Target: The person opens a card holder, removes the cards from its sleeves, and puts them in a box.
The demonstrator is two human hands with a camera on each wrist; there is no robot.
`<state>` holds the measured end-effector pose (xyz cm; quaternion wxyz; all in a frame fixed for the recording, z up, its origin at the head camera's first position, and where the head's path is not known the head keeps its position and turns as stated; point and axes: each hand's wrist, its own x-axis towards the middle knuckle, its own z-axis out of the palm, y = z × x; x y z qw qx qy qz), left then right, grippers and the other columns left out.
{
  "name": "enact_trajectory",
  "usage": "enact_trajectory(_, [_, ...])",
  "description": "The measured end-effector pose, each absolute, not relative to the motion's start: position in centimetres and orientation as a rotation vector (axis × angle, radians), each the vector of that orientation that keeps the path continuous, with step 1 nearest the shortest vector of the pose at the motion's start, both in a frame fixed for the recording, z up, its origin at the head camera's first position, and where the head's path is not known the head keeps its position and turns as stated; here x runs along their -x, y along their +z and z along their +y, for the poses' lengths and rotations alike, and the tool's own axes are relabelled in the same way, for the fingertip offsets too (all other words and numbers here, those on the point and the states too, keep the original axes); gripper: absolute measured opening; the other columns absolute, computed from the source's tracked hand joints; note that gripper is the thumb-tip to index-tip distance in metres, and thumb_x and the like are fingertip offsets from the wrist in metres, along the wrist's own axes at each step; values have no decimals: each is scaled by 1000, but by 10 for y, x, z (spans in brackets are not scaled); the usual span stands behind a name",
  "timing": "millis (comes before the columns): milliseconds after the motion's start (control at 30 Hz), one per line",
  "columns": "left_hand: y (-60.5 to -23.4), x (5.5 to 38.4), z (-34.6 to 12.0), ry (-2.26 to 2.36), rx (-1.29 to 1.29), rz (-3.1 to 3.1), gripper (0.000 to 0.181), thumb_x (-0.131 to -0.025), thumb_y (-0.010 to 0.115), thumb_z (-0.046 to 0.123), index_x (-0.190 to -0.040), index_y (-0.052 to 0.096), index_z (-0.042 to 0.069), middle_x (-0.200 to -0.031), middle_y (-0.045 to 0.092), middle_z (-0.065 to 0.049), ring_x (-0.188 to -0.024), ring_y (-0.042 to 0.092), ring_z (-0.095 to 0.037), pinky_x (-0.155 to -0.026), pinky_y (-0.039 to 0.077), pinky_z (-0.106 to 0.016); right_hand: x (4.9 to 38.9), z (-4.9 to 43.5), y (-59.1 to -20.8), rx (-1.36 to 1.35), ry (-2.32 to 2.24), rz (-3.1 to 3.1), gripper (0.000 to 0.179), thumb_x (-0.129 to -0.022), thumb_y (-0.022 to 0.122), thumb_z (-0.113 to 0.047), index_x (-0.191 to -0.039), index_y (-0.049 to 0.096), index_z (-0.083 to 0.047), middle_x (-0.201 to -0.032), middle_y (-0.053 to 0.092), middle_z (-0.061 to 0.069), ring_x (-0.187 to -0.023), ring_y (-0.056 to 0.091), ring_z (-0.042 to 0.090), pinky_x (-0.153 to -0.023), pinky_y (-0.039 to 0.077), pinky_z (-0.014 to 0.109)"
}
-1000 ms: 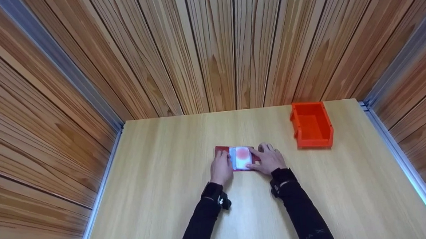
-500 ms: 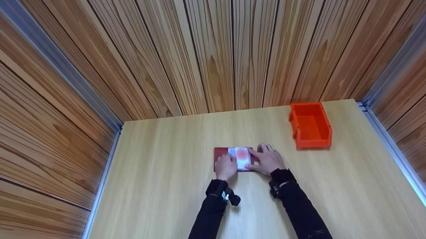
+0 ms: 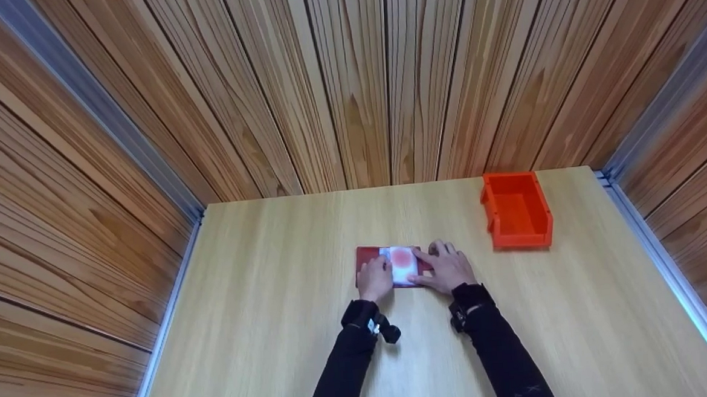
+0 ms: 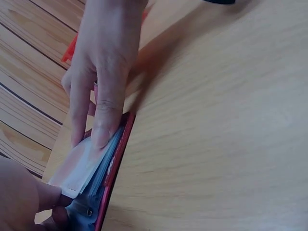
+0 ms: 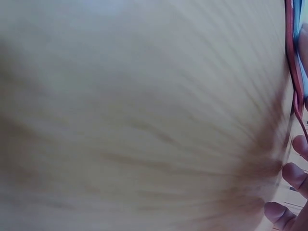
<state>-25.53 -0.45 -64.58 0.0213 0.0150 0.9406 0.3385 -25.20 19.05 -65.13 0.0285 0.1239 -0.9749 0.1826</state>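
Note:
A red card holder [image 3: 367, 255] with clear bluish sleeves [image 4: 99, 185] lies spread on the table in the head view. On its sleeves is a white card [image 3: 403, 268] with a pink round patch. My left hand [image 3: 374, 278] reaches over the holder's left part, its curled fingers pinching the card's left edge; the left wrist view has this hand [image 4: 24, 192] at the card's near end. Opposite it, my right hand [image 3: 448, 267] presses the card's right end with extended thumb and index finger. Only some right fingertips [image 5: 294, 173] show in the right wrist view.
An orange open-front bin [image 3: 517, 211] stands at the back right of the wooden table [image 3: 273, 287]. Plank walls [image 3: 354, 101] rise behind and at both sides, with metal rails [image 3: 167, 329] along the side edges.
My left hand has moved right over the holder to the card's left edge, uncovering more of the red left flap. The right hand has stayed nearly in place.

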Motion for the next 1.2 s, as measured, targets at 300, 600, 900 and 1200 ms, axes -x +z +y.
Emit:
enact_trajectory(300, [-642, 256, -16, 1175, -155, 2895, 16, -103, 55, 9, -89, 61, 4, -86, 66, -13, -91, 65, -35, -84, 50, -45, 253, 192, -654, -397, 548, -2984, 77, -79, 75, -70, -144, 63, -30, -116, 55, 13, -98, 49, 32, -76, 41, 43])
enact_trajectory(600, [-642, 260, -46, 1386, -139, 2744, 21, -105, 50, 1, -84, 50, 5, -80, 45, -1, -78, 47, -18, -74, 44, -34, 253, 191, -657, -391, 547, -3014, 78, -79, 77, -68, -146, 61, -31, -118, 53, 12, -98, 47, 30, -76, 39, 41])
enact_trajectory(900, [-634, 262, -74, 1455, -44, 2766, 17, -106, 48, 2, -92, 58, -2, -86, 54, -7, -85, 54, -23, -81, 49, -40, 252, 191, -652, -378, 566, -3019, 76, -81, 78, -64, -146, 61, -29, -118, 52, 12, -99, 46, 31, -76, 38, 40])
enact_trajectory(1200, [-629, 258, -80, 1507, -24, 2770, 17, -105, 49, 2, -88, 54, 1, -84, 51, -4, -84, 52, -20, -79, 47, -37, 252, 189, -652, -370, 540, -3043, 77, -81, 78, -64, -146, 61, -29, -120, 52, 13, -100, 46, 31, -79, 40, 43])
